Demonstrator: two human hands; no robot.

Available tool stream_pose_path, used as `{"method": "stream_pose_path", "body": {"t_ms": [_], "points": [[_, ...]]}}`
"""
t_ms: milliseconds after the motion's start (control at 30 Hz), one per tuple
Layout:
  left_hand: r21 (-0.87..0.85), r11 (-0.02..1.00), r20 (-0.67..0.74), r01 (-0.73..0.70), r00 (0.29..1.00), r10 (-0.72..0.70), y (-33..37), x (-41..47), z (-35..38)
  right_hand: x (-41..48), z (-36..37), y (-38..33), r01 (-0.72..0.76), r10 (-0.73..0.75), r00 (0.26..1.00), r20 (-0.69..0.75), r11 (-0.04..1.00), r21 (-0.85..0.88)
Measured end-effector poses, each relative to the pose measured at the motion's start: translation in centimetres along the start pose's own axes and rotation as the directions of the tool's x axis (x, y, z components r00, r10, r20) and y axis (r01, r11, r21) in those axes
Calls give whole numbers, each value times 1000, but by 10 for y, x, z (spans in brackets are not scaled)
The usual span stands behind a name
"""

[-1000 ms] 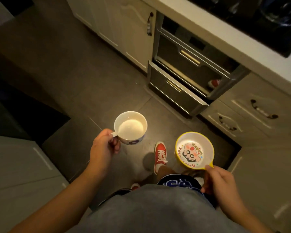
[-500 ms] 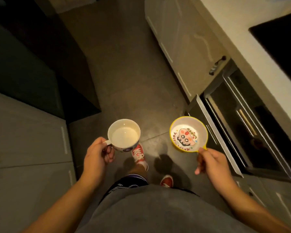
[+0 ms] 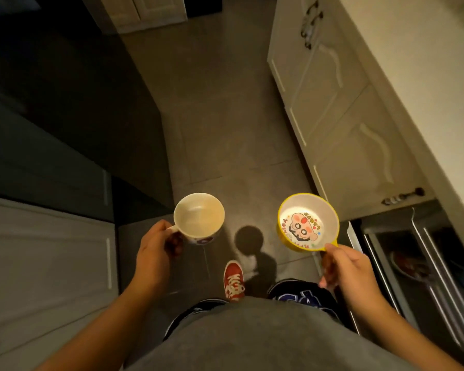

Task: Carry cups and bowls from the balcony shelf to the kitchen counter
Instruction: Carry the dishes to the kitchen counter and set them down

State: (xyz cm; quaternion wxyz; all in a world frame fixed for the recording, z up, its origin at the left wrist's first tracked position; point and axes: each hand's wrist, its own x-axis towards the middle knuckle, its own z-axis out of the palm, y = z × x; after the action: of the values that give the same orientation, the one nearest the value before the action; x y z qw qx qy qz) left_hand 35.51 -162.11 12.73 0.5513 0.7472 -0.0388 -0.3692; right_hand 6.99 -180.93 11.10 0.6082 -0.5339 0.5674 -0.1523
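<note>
Above the grey tiled floor (image 3: 220, 124), between the pale cabinets (image 3: 340, 116) on your right and the dark units on your left, you hold both pieces out in front of your waist. Your left hand (image 3: 156, 253) is curled around the handle of a white cup (image 3: 198, 216), fingers wrapped through it; the cup is upright with its mouth facing up, its inside is bare and cream-toned, and a dark printed mark shows low on its outer wall. Its handle points back toward you and to the left. Your right hand (image 3: 343, 266) pinches the small tab at the rim of a yellow bowl (image 3: 308, 223), thumb on top; the bowl has a white interior with a cartoon face printed on the bottom. It tilts slightly toward you, and its tab points back toward your right hand. Cup and bowl are well apart, level with each other, with your red shoe (image 3: 233, 281) on the floor below between them.
</note>
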Motion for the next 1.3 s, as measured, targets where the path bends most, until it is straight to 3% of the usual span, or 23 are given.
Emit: {"method": "stream_pose_path", "body": {"t_ms": [333, 467, 567, 700, 1000, 1300], "points": [[29, 996, 61, -79, 995, 77, 98, 142, 105, 128, -24, -50, -60, 59, 997, -44, 998, -22], [52, 997, 19, -61, 998, 60, 134, 192, 131, 201, -23, -75, -102, 102, 995, 0, 994, -43], [41, 997, 0, -66, 998, 67, 160, 219, 137, 253, -12, -108, -90, 92, 995, 43, 995, -36], [-95, 995, -83, -33, 996, 25, 184, 249, 131, 312, 20, -170, -15, 19, 996, 90, 999, -49], [-93, 996, -179, 18, 983, -34, 222, 359, 100, 424, 114, -281, 99, -75, 981, 181, 987, -125], [54, 997, 25, -51, 998, 49, 322, 507, 108, 471, 149, -345, 27, -25, 999, 23, 996, -91]]}}
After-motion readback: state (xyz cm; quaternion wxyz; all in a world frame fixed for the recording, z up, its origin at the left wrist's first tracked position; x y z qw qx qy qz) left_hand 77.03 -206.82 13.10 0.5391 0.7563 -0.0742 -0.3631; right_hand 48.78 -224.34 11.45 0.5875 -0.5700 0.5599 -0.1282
